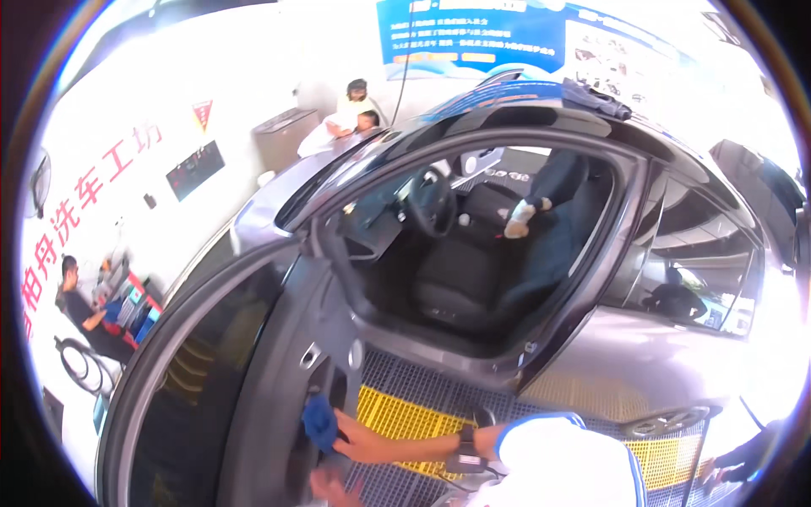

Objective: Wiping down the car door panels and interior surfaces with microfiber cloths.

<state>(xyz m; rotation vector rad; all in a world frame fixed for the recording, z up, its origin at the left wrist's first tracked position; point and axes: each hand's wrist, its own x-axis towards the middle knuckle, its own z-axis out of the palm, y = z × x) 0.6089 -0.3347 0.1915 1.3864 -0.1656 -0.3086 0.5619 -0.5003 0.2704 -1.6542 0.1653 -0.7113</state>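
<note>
The front door (266, 380) of a grey car stands swung out before me, its inner trim panel facing my hands. A bunched blue cloth (320, 423) is in my right hand (364, 440), pressed to the door panel below the chrome inner handle (310, 356). A black band with a small device (467, 449) sits on my right wrist. Lower down, by the same panel, my left hand (332, 487) is blurred and partly cut off by the frame, so its grip is unclear. Past the door opening are the black front seat (459, 272) and the steering wheel (432, 201).
Inside the car, another person's dark-clad limb (557, 174) reaches over the seats. A dark cloth (595, 99) lies on the roof. Yellow and grey grating (412, 421) covers the floor. People are by the bonnet (358, 114) and at left (85, 310); a co-worker's hand (713, 472) shows at right.
</note>
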